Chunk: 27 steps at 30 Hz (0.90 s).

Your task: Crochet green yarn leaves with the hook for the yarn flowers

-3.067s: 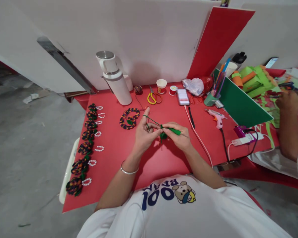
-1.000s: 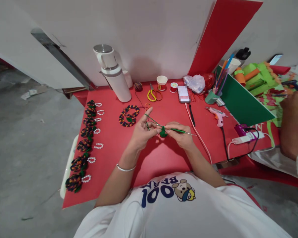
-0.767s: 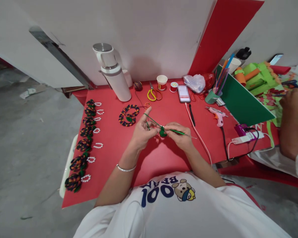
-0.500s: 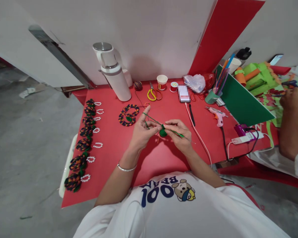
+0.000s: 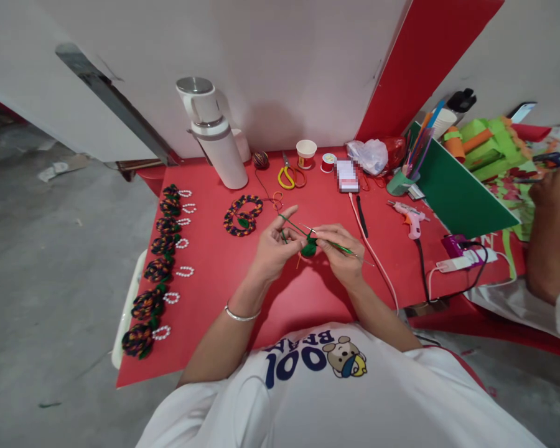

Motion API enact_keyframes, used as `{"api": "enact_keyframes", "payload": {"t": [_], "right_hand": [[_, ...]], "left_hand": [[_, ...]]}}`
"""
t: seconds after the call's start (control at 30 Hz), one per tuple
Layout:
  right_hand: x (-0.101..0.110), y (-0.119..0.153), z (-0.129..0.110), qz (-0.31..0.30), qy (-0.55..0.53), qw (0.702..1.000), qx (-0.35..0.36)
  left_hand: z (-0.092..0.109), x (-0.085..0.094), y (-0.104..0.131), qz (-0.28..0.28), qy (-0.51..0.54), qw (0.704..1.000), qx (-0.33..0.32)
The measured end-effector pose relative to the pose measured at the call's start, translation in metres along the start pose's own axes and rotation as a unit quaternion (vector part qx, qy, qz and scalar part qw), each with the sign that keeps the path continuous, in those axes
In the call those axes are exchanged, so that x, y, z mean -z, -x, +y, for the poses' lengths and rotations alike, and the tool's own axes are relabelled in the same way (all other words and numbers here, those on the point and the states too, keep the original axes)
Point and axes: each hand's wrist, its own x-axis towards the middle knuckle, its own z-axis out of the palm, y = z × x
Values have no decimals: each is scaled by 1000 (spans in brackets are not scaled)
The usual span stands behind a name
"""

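Red surface (image 5: 289, 305) under both hands, pale wall (image 5: 270, 68) behind. Above its near middle, the left hand (image 5: 274, 247) pinches a small green yarn piece (image 5: 309, 247) between thumb and fingers, forefinger raised with green yarn (image 5: 291, 221) strung over it. The right hand (image 5: 344, 254) has its fingers closed round a green-handled hook (image 5: 342, 248), the metal end crossing at the piece's top.

Just beyond lie a multicoloured braided coil (image 5: 251, 219) and scissors (image 5: 287, 177). Paper cup (image 5: 306, 154) and red spool (image 5: 328, 163) carry print too small to read; the phone (image 5: 347, 175) shows a pixelated screen. On the white shirt (image 5: 378, 404), dark blue letters stand upside down beside a bear print (image 5: 346, 356); "BE" is legible, the rest unclear. Farther left runs a row of yarn flowers (image 5: 158, 269); far right, another person's hand (image 5: 554, 190).
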Motion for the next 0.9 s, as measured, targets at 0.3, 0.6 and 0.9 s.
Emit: {"api": "enact_keyframes", "payload": {"t": [0.3,0.6,0.9], "right_hand": [[0,0,3,-12,-11,999,-40],[-3,2,1,-7,-18,997,-78],[-7,3,3,3,23,995,-101]], "left_hand": [[-2,1,0,12,21,1000,-7],[0,0,1,9,-33,999,-21],[-2,-7,3,58,-117,989,-75]]}}
